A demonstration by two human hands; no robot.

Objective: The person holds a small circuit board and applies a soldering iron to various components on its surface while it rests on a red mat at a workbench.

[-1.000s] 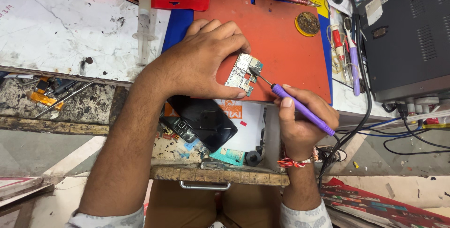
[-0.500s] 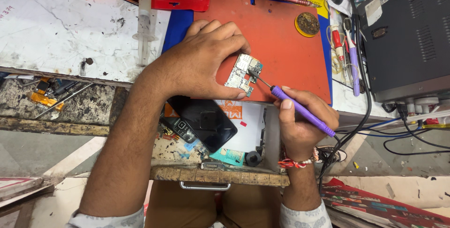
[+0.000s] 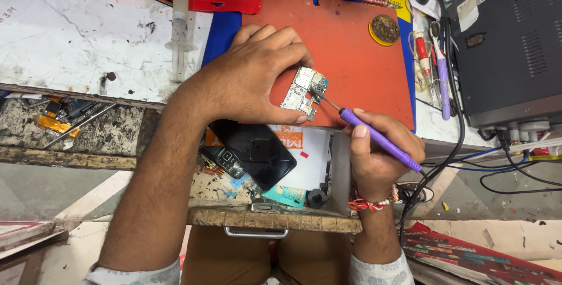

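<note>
The left hand [image 3: 249, 77] lies flat over the orange work mat [image 3: 363, 68], its grip pinching a small circuit board [image 3: 303, 93] between thumb and forefinger. Held that way, the board lies pinned to the mat near its lower edge, and the side facing the other hand stays uncovered. The right hand [image 3: 379, 155] has its grip pressed together around a purple-handled soldering iron [image 3: 380, 140], held much like a pen; the thin metal tip meets the board's right edge, and the black cord trails off behind the wrist towards the dark power unit [image 3: 509, 39] at the right of the counter [image 3: 76, 39]. The pen hold appears to give fine control of the tip — the heel of the hand looks braced on the counter's front edge, though I cannot tell for certain.

Just below the left hand lies a black phone [image 3: 257, 151], screen up, overlapping a smaller keypad phone [image 3: 225, 162] and a white card [image 3: 313, 156]. A plastic syringe [image 3: 180, 24] lies on the white, stained part of the counter, well apart from the board. At the mat's top right corner sits a small round tin [image 3: 384, 28] holding a brownish mass — what it is I cannot tell. Beside the power unit, a red-handled and a purple-handled tool [image 3: 433, 65] lie side by side.
</note>
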